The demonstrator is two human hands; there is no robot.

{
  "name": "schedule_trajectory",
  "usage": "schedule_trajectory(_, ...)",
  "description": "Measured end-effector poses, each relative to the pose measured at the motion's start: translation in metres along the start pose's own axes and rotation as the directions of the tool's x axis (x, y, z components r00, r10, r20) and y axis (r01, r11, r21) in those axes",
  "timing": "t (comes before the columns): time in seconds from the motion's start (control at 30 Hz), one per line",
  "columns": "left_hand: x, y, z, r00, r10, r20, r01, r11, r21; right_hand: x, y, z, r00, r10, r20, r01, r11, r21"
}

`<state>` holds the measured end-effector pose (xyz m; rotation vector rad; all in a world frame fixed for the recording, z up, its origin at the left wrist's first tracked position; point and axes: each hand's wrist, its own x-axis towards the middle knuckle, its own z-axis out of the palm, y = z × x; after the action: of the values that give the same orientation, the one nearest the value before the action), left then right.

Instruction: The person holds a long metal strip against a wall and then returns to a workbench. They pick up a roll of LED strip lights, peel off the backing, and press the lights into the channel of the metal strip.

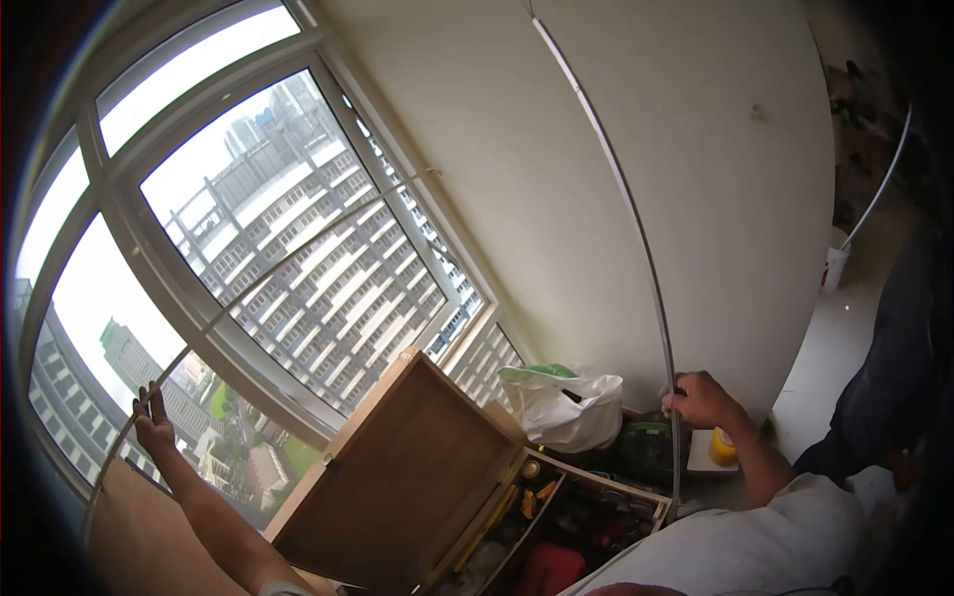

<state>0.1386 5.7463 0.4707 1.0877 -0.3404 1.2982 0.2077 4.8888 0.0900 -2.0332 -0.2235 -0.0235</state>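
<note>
My left hand is raised at the lower left in front of the window, with its fingers closed around a thin long rod. This rod slants up across the glass towards the wall. My right hand grips a thin grey strip low against the cream wall. The strip bends upward along the wall and out of the top of the view. Its lower end reaches down beside an open wooden toolbox.
The toolbox lid stands open between my arms, with several tools inside the box. A white plastic bag and a yellow object sit by the wall. A white bucket and dark-clothed legs are at the right.
</note>
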Motion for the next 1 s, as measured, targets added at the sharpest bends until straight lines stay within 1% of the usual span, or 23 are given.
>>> schedule_trajectory(0.03, 0.009, -0.004, -0.007, 1.0, -0.01, -0.002, 0.01, 1.0, -0.028, 0.013, 0.009, -0.005, 0.999, 0.014, -0.046, -0.017, 0.997, -0.07)
schedule_trajectory(0.07, 0.009, -0.005, -0.008, 1.0, 0.009, 0.017, -0.009, 1.0, -0.007, 0.026, 0.017, -0.01, 0.996, 0.024, -0.088, -0.036, 0.99, -0.139)
schedule_trajectory(0.13, 0.036, -0.015, -0.039, 0.985, 0.011, 0.171, -0.008, 1.0, -0.018, 0.051, 0.014, -0.025, 0.967, 0.055, -0.25, -0.097, 0.983, -0.159)
schedule_trajectory(0.2, 0.05, -0.024, -0.054, 0.96, 0.047, 0.277, -0.044, 0.999, -0.02, 0.074, 0.003, -0.049, 0.961, 0.034, -0.275, -0.087, 0.979, -0.184)
schedule_trajectory(0.27, 0.056, -0.03, -0.053, 0.964, 0.034, 0.263, -0.011, 0.996, -0.09, 0.096, -0.011, -0.074, 0.955, -0.047, -0.293, -0.072, 0.922, -0.38)
schedule_trajectory(0.33, 0.056, -0.033, -0.053, 0.979, 0.052, 0.198, -0.042, 0.998, -0.053, 0.117, -0.018, -0.097, 0.917, -0.226, -0.328, -0.043, 0.762, -0.646)
schedule_trajectory(0.37, 0.053, -0.029, -0.049, 0.979, 0.05, 0.196, -0.04, 0.998, -0.057, 0.126, -0.025, -0.11, 0.899, -0.235, -0.37, -0.096, 0.719, -0.688)
schedule_trajectory(0.4, 0.052, -0.027, -0.045, 0.988, 0.04, 0.148, -0.032, 0.998, -0.056, 0.136, -0.031, -0.123, 0.878, -0.246, -0.41, -0.15, 0.673, -0.724)
schedule_trajectory(0.43, 0.05, -0.027, -0.041, 0.995, 0.028, 0.1, -0.023, 0.998, -0.055, 0.142, -0.036, -0.136, 0.844, -0.329, -0.423, -0.156, 0.604, -0.781)
schedule_trajectory(0.47, 0.051, -0.029, -0.041, 0.995, 0.027, 0.094, -0.021, 0.998, -0.057, 0.147, -0.045, -0.15, 0.806, -0.415, -0.423, -0.165, 0.529, -0.833)
schedule_trajectory(0.5, 0.051, -0.028, -0.043, 0.989, 0.032, 0.145, -0.023, 0.998, -0.061, 0.152, -0.056, -0.163, 0.79, -0.454, -0.412, -0.183, 0.467, -0.865)
schedule_trajectory(0.53, 0.052, -0.026, -0.047, 0.98, 0.038, 0.196, -0.027, 0.998, -0.063, 0.157, -0.068, -0.175, 0.775, -0.492, -0.396, -0.199, 0.404, -0.893)
schedule_trajectory(0.57, 0.054, -0.025, -0.049, 0.972, 0.02, 0.234, 0.001, 0.996, -0.087, 0.167, -0.075, -0.187, 0.763, -0.523, -0.379, -0.229, 0.328, -0.916)
schedule_trajectory(0.6, 0.053, -0.026, -0.051, 0.974, 0.022, 0.227, -0.003, 0.997, -0.082, 0.176, -0.081, -0.198, 0.753, -0.552, -0.359, -0.259, 0.253, -0.932)
schedule_trajectory(0.63, 0.047, -0.024, -0.041, 0.987, 0.032, 0.16, -0.023, 0.998, -0.057, 0.186, -0.087, -0.211, 0.756, -0.567, -0.328, -0.262, 0.197, -0.945)
schedule_trajectory(0.67, 0.048, -0.026, -0.044, 0.995, 0.045, 0.092, -0.043, 0.999, -0.032, 0.198, -0.092, -0.222, 0.753, -0.573, -0.323, -0.255, 0.197, -0.946)
schedule_trajectory(0.7, 0.053, -0.024, -0.046, 0.991, 0.033, 0.127, -0.028, 0.999, -0.038, 0.21, -0.096, -0.231, 0.773, -0.527, -0.353, -0.309, 0.173, -0.935)
schedule_trajectory(0.73, 0.049, -0.022, -0.043, 0.992, 0.039, 0.12, -0.035, 0.999, -0.039, 0.222, -0.101, -0.239, 0.787, -0.483, -0.385, -0.362, 0.143, -0.921)
schedule_trajectory(0.77, 0.044, -0.022, -0.037, 0.994, 0.044, 0.096, -0.042, 0.999, -0.025, 0.232, -0.109, -0.246, 0.817, -0.373, -0.44, -0.407, 0.169, -0.898)
schedule_trajectory(0.8, 0.039, -0.021, -0.033, 0.997, 0.047, 0.069, -0.047, 0.999, -0.012, 0.239, -0.113, -0.25, 0.816, -0.384, -0.432, -0.401, 0.162, -0.902)
schedule_trajectory(0.87, 0.039, -0.021, -0.033, 0.998, 0.04, 0.049, -0.039, 0.999, -0.027, 0.247, -0.127, -0.256, 0.806, -0.306, -0.507, -0.49, 0.135, -0.861)
schedule_trajectory(0.93, 0.039, -0.019, -0.037, 0.995, 0.043, 0.094, -0.036, 0.997, -0.075, 0.25, -0.138, -0.259, 0.822, -0.344, -0.453, -0.45, 0.095, -0.888)
schedule_trajectory(1.0, 0.04, -0.018, -0.04, 0.994, 0.036, 0.103, -0.027, 0.996, -0.088, 0.251, -0.147, -0.258, 0.812, -0.418, -0.407, -0.458, -0.024, -0.889)
